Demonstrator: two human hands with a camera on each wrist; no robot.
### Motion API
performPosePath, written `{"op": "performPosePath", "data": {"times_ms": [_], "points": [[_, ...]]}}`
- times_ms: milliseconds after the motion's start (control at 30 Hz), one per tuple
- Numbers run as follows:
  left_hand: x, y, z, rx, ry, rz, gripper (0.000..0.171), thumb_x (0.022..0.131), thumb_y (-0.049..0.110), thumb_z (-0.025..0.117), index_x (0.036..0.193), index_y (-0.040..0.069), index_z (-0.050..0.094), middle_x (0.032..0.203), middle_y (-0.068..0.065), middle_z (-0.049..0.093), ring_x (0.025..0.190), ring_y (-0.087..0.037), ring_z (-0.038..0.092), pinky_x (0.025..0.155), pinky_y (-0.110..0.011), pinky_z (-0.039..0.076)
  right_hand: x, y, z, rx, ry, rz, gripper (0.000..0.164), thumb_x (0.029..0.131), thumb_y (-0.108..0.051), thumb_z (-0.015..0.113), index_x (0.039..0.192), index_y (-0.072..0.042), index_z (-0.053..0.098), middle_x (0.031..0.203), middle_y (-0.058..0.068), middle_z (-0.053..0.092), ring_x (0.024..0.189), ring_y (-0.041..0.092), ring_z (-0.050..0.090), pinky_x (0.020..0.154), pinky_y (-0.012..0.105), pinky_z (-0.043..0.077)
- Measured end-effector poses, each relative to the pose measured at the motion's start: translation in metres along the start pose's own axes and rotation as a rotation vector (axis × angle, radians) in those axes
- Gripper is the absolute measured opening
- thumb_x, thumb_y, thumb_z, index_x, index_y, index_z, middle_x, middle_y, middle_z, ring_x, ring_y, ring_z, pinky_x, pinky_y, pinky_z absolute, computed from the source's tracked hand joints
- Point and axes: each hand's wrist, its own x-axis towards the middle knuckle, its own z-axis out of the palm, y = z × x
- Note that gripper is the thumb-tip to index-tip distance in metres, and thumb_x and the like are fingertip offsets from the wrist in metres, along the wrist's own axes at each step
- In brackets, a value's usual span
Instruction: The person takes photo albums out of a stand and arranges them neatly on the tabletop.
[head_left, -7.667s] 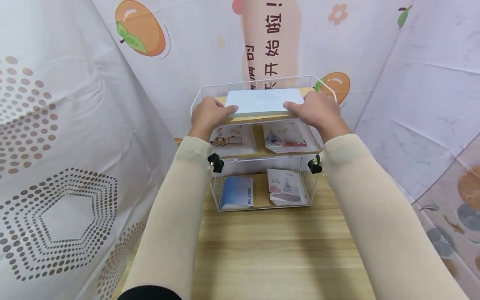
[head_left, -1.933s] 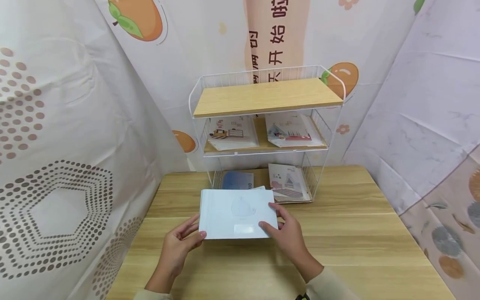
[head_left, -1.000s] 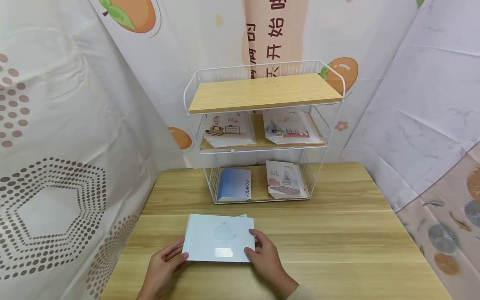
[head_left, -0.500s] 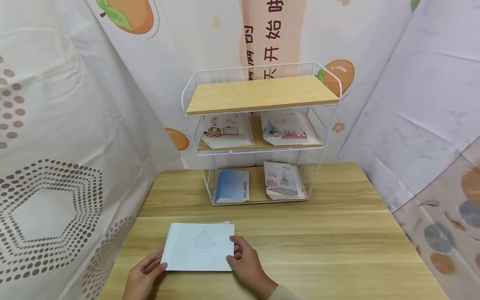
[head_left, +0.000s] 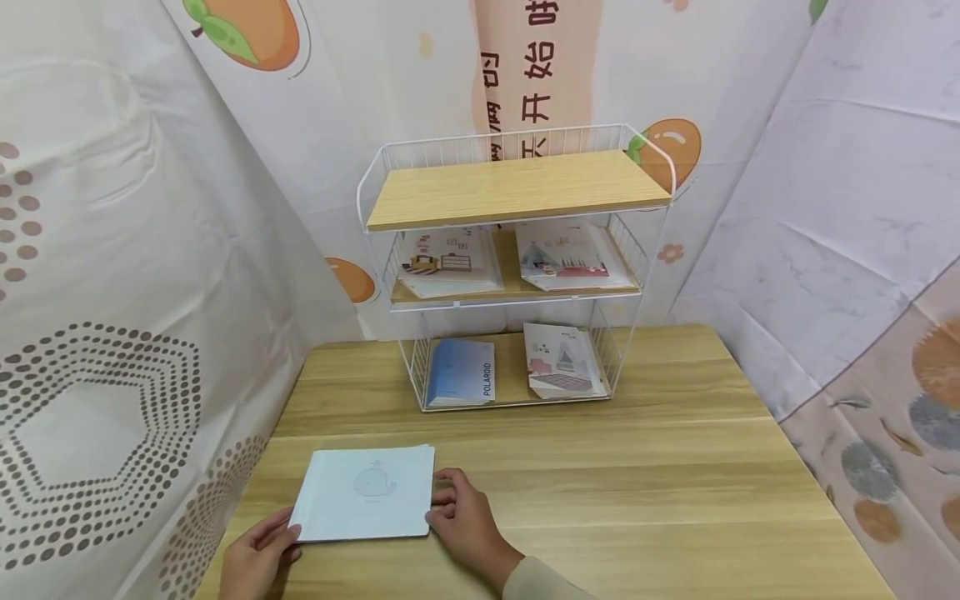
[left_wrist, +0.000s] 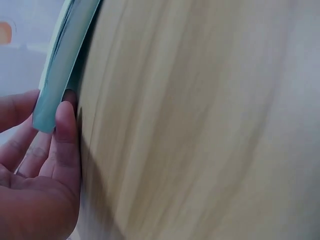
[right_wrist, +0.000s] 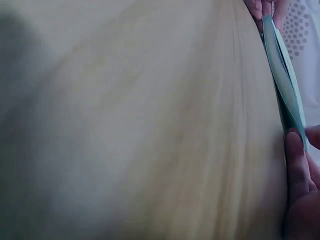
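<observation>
A pale blue booklet [head_left: 367, 493] with a faint whale drawing on its cover lies nearly flat at the near left of the table. My left hand [head_left: 258, 554] pinches its near left corner. In the left wrist view, fingers [left_wrist: 65, 130] curl round the booklet's pale green edge [left_wrist: 65, 75], close above the wood. My right hand [head_left: 471, 525] holds the right side, thumb at the near corner. The right wrist view shows layered edges [right_wrist: 282, 75] with a slight gap, gripped at both ends. Whether it rests fully on the table cannot be told.
Behind stands a white wire rack with a bare wooden top shelf [head_left: 517, 187]. Its middle shelf has two piles of illustrated cards or sheets [head_left: 450, 262]. Below are a blue POLAROID book stack [head_left: 461, 372] and another illustrated pile [head_left: 562, 362]. Printed curtains [head_left: 120, 250] hang around the wooden table [head_left: 637, 467].
Both hands first held the booklet on the top shelf. They brought it down over the table, then leftward and nearer. The rear layer's corner that stuck out now lines up more closely.
</observation>
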Motion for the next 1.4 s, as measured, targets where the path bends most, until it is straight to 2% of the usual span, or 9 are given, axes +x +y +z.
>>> {"op": "performPosePath", "data": {"times_ms": [200,433,500,633,733,867,1033,1200,1400], "points": [[0.017,0.002,-0.01,0.057,0.086,-0.019,0.048,0.09,0.008,0.075,0.134,-0.007,0.062,0.092,-0.003,0.076,0.072,-0.006,0.069,0.062,-0.026,0.061,0.001,-0.001,0.002,-0.015,-0.045,-0.007,0.054,0.083,0.003,0.069,0.136,-0.007,0.058,0.124,0.006,0.075,0.082,0.001,0.068,0.074,0.016,0.055],[0.024,0.002,-0.017,0.145,0.163,0.035,0.041,0.091,0.005,0.074,0.128,-0.011,0.064,0.093,-0.017,0.077,0.069,-0.008,0.067,0.056,-0.021,0.056,-0.002,-0.006,0.002,-0.006,-0.053,-0.013,0.039,0.086,0.002,0.071,0.123,-0.009,0.065,0.124,0.006,0.074,0.083,0.003,0.068,0.075,0.017,0.055],[0.023,0.001,-0.021,0.213,0.208,0.054,0.04,0.091,0.009,0.075,0.126,-0.009,0.067,0.099,-0.021,0.077,0.071,-0.007,0.066,0.054,-0.016,0.051,-0.003,-0.005,0.001,-0.009,-0.054,-0.025,0.039,0.086,0.002,0.071,0.123,-0.009,0.065,0.123,0.007,0.074,0.084,0.002,0.068,0.076,0.017,0.055],[0.021,-0.004,-0.025,0.331,0.29,0.054,0.04,0.092,0.018,0.075,0.123,-0.006,0.07,0.119,-0.027,0.072,0.09,-0.025,0.068,0.059,-0.015,0.042,-0.006,-0.003,0.0,0.003,-0.062,-0.027,0.041,0.087,0.003,0.071,0.126,-0.007,0.063,0.122,0.008,0.074,0.083,0.002,0.068,0.074,0.018,0.055],[0.022,-0.006,-0.026,0.321,0.298,0.019,0.042,0.094,0.017,0.072,0.128,-0.008,0.066,0.127,-0.031,0.066,0.109,-0.042,0.062,0.07,-0.03,0.048,-0.007,-0.003,-0.001,0.019,-0.068,-0.022,0.042,0.087,0.003,0.071,0.127,-0.006,0.061,0.121,0.009,0.073,0.083,0.004,0.069,0.073,0.019,0.055],[0.025,-0.008,-0.027,0.322,0.324,0.011,0.043,0.095,0.017,0.07,0.129,-0.008,0.065,0.128,-0.033,0.064,0.113,-0.046,0.059,0.078,-0.044,0.047,-0.005,-0.004,-0.001,0.024,-0.071,-0.028,0.043,0.086,0.002,0.072,0.127,-0.005,0.061,0.12,0.009,0.073,0.082,0.005,0.069,0.073,0.019,0.055],[0.028,-0.009,-0.028,0.345,0.36,0.023,0.04,0.094,0.017,0.072,0.126,-0.008,0.067,0.122,-0.031,0.067,0.106,-0.044,0.061,0.071,-0.039,0.043,-0.005,-0.004,-0.002,0.019,-0.071,-0.028,0.044,0.085,0.001,0.072,0.128,-0.005,0.061,0.119,0.008,0.073,0.08,0.003,0.068,0.072,0.019,0.054],[0.028,-0.013,-0.029,0.319,0.353,-0.011,0.041,0.094,0.02,0.073,0.125,-0.007,0.068,0.122,-0.03,0.068,0.105,-0.043,0.062,0.069,-0.038,0.043,-0.006,-0.001,-0.004,0.02,-0.063,-0.011,0.044,0.085,0.003,0.068,0.128,-0.004,0.061,0.118,0.008,0.072,0.078,0.004,0.067,0.07,0.02,0.054],[0.029,-0.016,-0.03,0.236,0.373,-0.029,0.041,0.094,0.019,0.073,0.125,-0.007,0.068,0.127,-0.03,0.067,0.101,-0.04,0.065,0.056,-0.02,0.042,-0.003,0.001,-0.005,0.024,-0.057,0.001,0.043,0.086,0.003,0.07,0.128,-0.005,0.06,0.117,0.007,0.072,0.078,0.005,0.067,0.07,0.02,0.054]]}}
